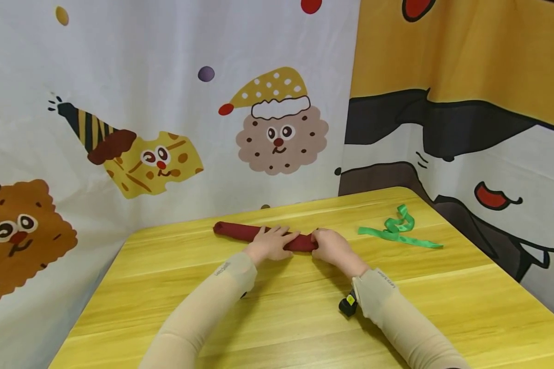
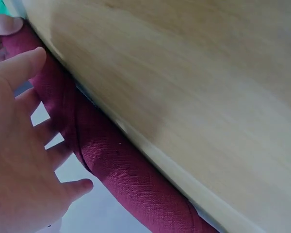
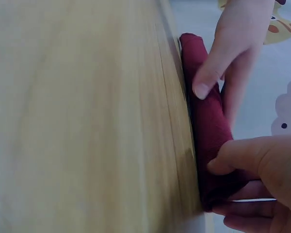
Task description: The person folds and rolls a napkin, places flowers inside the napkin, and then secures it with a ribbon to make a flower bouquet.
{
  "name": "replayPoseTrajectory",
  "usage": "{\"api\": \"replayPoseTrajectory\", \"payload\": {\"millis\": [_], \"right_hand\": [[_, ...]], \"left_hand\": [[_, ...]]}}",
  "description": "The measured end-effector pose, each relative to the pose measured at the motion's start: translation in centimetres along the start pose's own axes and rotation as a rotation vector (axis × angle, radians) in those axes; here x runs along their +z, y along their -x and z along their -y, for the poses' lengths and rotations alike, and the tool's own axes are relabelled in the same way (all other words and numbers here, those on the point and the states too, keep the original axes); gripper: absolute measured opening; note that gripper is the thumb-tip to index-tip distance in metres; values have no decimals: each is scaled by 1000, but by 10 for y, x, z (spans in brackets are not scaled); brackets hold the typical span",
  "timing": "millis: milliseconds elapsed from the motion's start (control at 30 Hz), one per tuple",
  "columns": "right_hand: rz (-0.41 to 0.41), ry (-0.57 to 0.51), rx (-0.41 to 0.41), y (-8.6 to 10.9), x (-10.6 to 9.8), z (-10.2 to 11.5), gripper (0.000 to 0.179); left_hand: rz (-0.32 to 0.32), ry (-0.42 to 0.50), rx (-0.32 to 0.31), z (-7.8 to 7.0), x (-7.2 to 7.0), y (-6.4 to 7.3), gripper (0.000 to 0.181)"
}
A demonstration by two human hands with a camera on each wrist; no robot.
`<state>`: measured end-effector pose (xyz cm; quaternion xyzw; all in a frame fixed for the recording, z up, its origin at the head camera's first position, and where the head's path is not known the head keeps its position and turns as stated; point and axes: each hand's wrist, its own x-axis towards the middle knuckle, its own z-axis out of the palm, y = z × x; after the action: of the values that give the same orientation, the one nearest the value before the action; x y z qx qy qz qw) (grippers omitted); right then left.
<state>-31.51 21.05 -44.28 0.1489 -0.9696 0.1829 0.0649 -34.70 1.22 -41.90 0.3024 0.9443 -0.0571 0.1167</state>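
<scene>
A dark red cloth (image 1: pixel 235 231), rolled into a long tube, lies across the far part of the table. My left hand (image 1: pixel 270 243) rests on the middle of the roll with its fingers spread; in the left wrist view the thumb is on the near side and the fingers reach over the far side. At the roll's right end, my right hand (image 1: pixel 331 246) grips the cloth. The right wrist view shows that hand's thumb (image 3: pixel 223 164) on top and its fingers curled round the end. A diagonal fold edge crosses the roll (image 2: pixel 116 155) in the left wrist view.
A green ribbon (image 1: pixel 415 241), partly curled, lies on the wooden table (image 1: pixel 295 328) to the right of the roll. Behind the table hangs a printed curtain (image 1: pixel 166 51) with cartoon figures. A small black device (image 1: pixel 348 305) sits under the right wrist.
</scene>
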Motion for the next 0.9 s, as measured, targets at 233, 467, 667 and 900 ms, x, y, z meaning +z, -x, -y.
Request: {"api": "replayPoseTrajectory", "payload": {"millis": [233,467,667,900], "right_hand": [[52,-114,23,1,-12,-10,7],[143,-265,26,-1,-22,-20,12],[177,-363,54,-1,-23,-25,16],[152,-461,128,-2,-16,-28,30]], "left_hand": [[-42,29,61,0,-3,2,62],[-67,127,133,4,-13,1,34],[-61,205,137,8,-16,0,32],[-79,151,59,6,-10,-5,40]]}}
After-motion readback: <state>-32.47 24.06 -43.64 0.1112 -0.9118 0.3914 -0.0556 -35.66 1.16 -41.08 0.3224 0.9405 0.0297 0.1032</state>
